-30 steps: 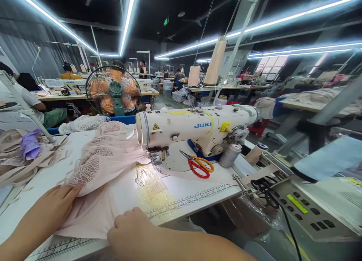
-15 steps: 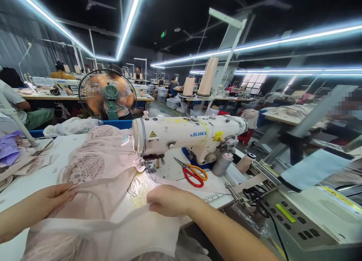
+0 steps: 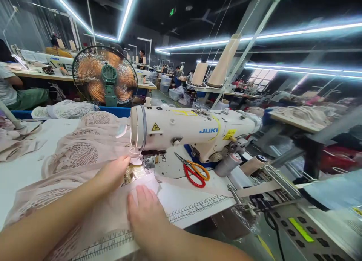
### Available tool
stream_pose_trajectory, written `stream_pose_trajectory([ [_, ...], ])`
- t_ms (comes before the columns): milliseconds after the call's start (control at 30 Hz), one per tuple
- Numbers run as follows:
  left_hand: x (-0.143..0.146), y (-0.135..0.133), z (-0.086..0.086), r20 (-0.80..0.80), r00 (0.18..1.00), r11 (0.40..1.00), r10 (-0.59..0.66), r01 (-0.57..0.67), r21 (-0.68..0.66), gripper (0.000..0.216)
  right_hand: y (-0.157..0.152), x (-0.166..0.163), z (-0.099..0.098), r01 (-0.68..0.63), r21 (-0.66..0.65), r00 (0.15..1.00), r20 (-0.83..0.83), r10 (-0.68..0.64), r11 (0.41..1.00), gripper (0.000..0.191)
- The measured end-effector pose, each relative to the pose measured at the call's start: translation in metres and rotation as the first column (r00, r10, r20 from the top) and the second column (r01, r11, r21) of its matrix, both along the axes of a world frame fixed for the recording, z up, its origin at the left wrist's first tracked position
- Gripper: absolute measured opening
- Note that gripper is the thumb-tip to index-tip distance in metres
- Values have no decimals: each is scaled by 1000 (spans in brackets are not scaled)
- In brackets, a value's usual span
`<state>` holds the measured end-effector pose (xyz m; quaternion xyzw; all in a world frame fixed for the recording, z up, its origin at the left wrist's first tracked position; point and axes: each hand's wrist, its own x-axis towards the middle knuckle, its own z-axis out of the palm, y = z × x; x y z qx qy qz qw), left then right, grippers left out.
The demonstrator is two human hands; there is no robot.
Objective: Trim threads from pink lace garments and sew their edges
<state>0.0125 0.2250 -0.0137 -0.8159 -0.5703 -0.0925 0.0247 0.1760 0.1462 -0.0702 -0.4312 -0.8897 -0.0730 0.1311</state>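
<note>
A pale pink lace bra piece (image 3: 113, 200) lies across the table and runs up to the needle area of the white sewing machine (image 3: 175, 127). Close to the presser foot (image 3: 147, 163), my left hand (image 3: 114, 172) pinches the fabric edge. My right hand (image 3: 148, 215) rests flat on the cloth in front of the needle, its fingers stretched out and pressing down. Further lace cups (image 3: 80, 155) are bunched in a row left of the machine. What lies under the left fingertips is hidden.
Scissors (image 3: 195, 174) with red and orange handles lie beside the machine arm. Thread spools (image 3: 229, 165) stand to their right. A printed ruler (image 3: 198, 207) runs along the table edge. A control box (image 3: 299, 231) sits at lower right, a large fan (image 3: 109, 76) behind.
My left hand has moved right, to the needle area. My right hand has gone from gripping the raised cloth to lying flat on it. The fabric is now spread lower on the table.
</note>
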Motion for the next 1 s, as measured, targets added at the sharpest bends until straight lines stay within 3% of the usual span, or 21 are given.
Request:
stream_pose_trajectory([
  [67,12,15,-8,-39,998,997,45,-47,-57,18,-1,2,-10,-94,103,992,-70,102,990,38],
  [133,16,31,-11,-64,992,990,106,-111,-88,19,7,6,-10,-201,121,973,-90,212,972,37],
  [300,14,69,-4,-56,971,954,231,-237,-182,27,43,16,17,-467,-71,883,-2,468,881,38],
  [400,14,72,6,-34,966,948,256,-258,-185,28,62,21,28,-536,-134,840,14,542,834,47],
  [500,10,48,17,-9,987,976,159,-159,-147,28,73,24,28,-585,-131,807,5,591,800,49],
  [567,5,25,17,5,1000,985,-14,15,-172,30,77,23,26,-609,-121,790,-4,614,783,49],
  [667,-6,-4,1,53,963,936,-265,270,-226,27,75,22,24,-591,-135,803,-4,596,795,39],
  [733,-13,-14,-15,84,931,917,-356,365,-162,37,69,24,24,-550,-146,833,-27,553,822,35],
  [867,-16,-11,-38,70,919,920,-388,391,-25,41,49,42,24,-486,-165,874,-100,476,858,35],
  [1000,-12,-2,-39,78,928,932,-363,363,12,40,30,64,14,-412,-127,905,-168,390,902,39],
])
